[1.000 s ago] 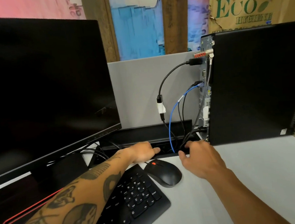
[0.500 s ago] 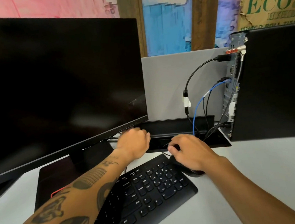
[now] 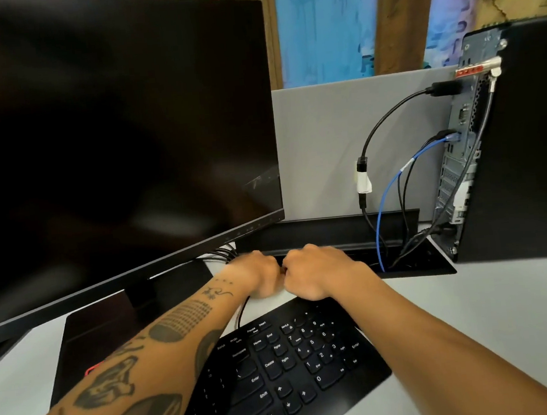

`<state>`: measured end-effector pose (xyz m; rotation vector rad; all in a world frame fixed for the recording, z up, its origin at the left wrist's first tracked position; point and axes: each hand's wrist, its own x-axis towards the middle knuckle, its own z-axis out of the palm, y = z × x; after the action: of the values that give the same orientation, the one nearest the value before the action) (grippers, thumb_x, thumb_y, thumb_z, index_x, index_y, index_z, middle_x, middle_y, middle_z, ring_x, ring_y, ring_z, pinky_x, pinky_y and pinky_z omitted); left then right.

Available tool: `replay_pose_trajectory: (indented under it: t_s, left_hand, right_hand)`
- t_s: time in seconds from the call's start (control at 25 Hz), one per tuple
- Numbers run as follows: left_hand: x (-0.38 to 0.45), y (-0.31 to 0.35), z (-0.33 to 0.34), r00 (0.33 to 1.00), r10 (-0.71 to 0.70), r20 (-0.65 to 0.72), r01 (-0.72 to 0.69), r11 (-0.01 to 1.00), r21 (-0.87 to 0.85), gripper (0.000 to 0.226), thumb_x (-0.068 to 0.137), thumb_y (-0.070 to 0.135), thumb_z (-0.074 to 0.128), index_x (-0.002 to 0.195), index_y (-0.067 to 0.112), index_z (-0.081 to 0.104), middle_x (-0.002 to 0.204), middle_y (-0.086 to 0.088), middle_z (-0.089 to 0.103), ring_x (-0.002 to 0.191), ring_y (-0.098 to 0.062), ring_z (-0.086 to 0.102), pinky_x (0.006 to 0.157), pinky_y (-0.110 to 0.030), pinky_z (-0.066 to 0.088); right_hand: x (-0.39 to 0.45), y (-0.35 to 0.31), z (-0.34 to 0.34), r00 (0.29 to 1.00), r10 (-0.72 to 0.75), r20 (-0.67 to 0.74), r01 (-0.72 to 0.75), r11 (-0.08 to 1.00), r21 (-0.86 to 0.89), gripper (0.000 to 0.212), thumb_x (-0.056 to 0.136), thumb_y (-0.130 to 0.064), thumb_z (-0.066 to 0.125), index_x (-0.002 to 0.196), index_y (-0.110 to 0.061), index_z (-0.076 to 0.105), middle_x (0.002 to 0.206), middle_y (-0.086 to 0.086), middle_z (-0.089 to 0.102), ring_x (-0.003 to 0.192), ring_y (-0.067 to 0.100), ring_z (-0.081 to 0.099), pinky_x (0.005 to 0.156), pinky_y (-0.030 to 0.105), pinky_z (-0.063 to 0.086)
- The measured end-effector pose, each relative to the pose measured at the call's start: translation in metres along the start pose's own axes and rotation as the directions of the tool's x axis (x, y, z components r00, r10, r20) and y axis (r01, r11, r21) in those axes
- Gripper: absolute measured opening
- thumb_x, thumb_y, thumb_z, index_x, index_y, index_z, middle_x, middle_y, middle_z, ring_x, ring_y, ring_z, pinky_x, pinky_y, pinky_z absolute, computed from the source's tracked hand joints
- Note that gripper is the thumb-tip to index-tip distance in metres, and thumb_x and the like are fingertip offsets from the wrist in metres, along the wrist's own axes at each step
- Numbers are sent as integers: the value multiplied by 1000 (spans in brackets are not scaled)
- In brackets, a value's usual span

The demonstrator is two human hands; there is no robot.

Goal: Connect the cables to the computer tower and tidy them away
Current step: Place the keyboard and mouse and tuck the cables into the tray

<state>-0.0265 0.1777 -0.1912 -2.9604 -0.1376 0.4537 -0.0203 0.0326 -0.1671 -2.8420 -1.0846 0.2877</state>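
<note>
behind the keyboard, at the front edge of the cable tray: left hand and right hand knuckle to knuckle, fingers curled, both blurred, cannot tell what is held. thin black cable under left wrist. computer tower upright at right on surface, black cables and blue cable plugged in back, dropping into tray. monitor at left.

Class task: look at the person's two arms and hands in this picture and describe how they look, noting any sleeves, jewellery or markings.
Both forearms are bare, with no sleeves, gloves, watch or rings in view. The left forearm carries dark tattoos from wrist towards elbow: small stars and a little figure near the wrist, a dotted cone-like shape, then larger shaded shapes. The left hand shows no markings. The right forearm and right hand are unmarked.
</note>
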Motion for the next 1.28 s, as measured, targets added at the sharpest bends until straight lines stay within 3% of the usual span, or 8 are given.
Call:
replay_pose_trajectory:
  t_s: [0.2,0.32,0.44,0.56,0.68,0.88,1.04,1.28]
  left_hand:
    - [12,0,-1,985,-38,171,45,998,-38,40,107,10,29,135,5,57,115,-13,62,95,-29,55,83,-40,47]
    - [-1,1,1,999,-32,-9,31,994,-106,44,109,20,26,132,10,61,126,-15,62,113,-35,59,95,-44,48]
    - [-24,5,3,967,1,-254,-25,996,-90,52,108,42,28,111,13,71,121,-12,66,113,-34,61,95,-45,49]
    - [-57,12,-3,942,33,-333,-108,972,-209,55,106,57,31,124,23,71,130,-3,63,123,-27,58,101,-46,48]
    - [-112,20,-14,968,119,-221,-188,926,-328,78,83,87,45,142,36,56,142,7,56,135,-19,49,109,-46,44]
    - [-173,39,0,990,97,106,-83,988,-129,145,39,99,67,157,53,-3,160,8,29,148,-28,29,117,-56,32]
    - [-175,40,6,995,88,-35,-93,981,-168,138,45,92,70,156,50,1,146,1,42,137,-29,41,105,-51,45]
    - [-174,24,11,999,30,-37,-36,982,-187,148,51,89,70,163,32,-8,161,-7,34,149,-34,30,114,-52,41]
  right_hand:
    - [-32,48,2,995,39,-93,-17,975,223,39,95,-48,52,127,-30,66,127,0,65,115,24,60,96,43,52]
    - [-67,70,16,995,9,-102,25,943,332,57,74,-62,66,127,-41,66,127,-15,66,115,9,62,101,36,52]
    - [-84,77,33,970,-1,-242,104,905,413,39,81,-43,77,120,-37,72,121,-23,62,114,2,60,100,21,46]
    - [-92,72,49,904,37,-427,156,900,408,26,87,-30,77,113,-32,77,117,-21,61,111,1,59,95,13,43]
    - [-102,70,63,829,154,-538,64,929,365,22,89,-33,73,111,-30,79,117,-15,66,108,10,61,92,20,43]
    - [-119,60,74,778,197,-596,-7,952,305,26,94,-36,68,117,-26,76,122,-10,67,108,15,62,94,23,42]
    - [-119,56,78,758,176,-628,38,949,312,24,93,-35,70,114,-24,77,116,-8,71,103,14,65,97,36,54]
    - [-118,55,79,735,152,-661,83,947,310,23,92,-32,74,111,-20,79,106,-6,75,93,11,67,88,31,58]
